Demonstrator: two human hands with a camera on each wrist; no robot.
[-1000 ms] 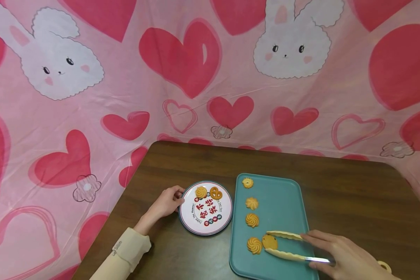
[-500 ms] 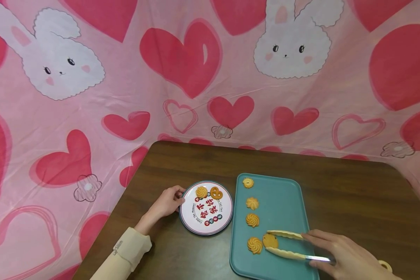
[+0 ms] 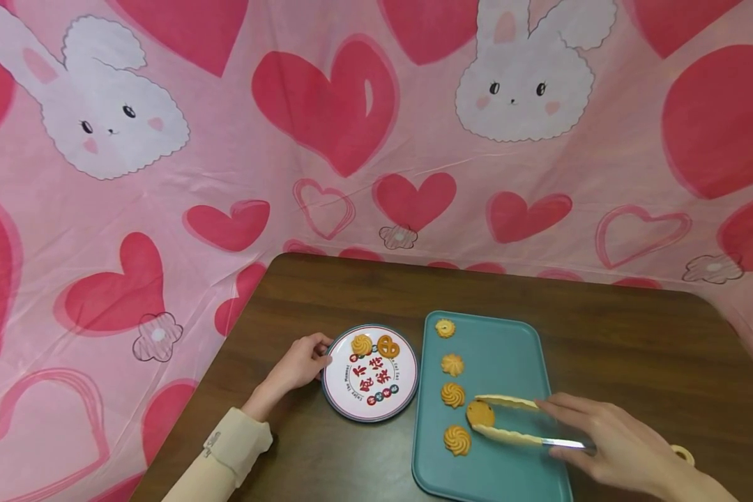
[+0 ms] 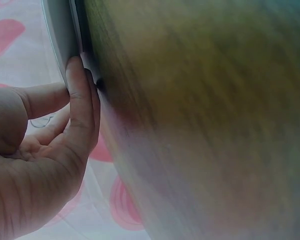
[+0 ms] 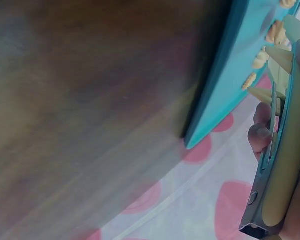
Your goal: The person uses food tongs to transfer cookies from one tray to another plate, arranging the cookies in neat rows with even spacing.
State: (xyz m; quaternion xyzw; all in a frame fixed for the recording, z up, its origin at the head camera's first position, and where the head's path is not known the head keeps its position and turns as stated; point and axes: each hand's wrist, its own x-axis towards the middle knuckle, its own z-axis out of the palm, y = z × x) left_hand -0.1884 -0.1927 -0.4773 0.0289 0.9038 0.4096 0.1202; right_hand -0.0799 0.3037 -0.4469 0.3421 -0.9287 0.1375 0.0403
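My left hand (image 3: 301,361) pinches the left rim of a round white plate (image 3: 340,394) with red lettering; the left wrist view has the thumb on one face and fingers on the other. A swirled cookie (image 3: 361,344) and a pretzel-shaped cookie (image 3: 388,346) lie on it. My right hand (image 3: 615,436) grips metal tongs (image 3: 508,437) with cream scalloped tips. Between those tips is a round, dark-specked cookie (image 3: 480,415), over the teal tray (image 3: 508,355). Along the tray's left side runs a column of cookies, the nearest one swirled (image 3: 457,440).
Plate and tray sit side by side on a dark wooden table (image 3: 634,348), a narrow gap between them. Behind the table hangs a pink cloth (image 3: 439,153) printed with hearts and rabbits. The tray's raised rim borders the cookies on the left.
The tongs and the round cookie between their tips have shifted a little away from me and slightly left, off the side of the nearest swirled cookie. My left hand and the plate stay put.
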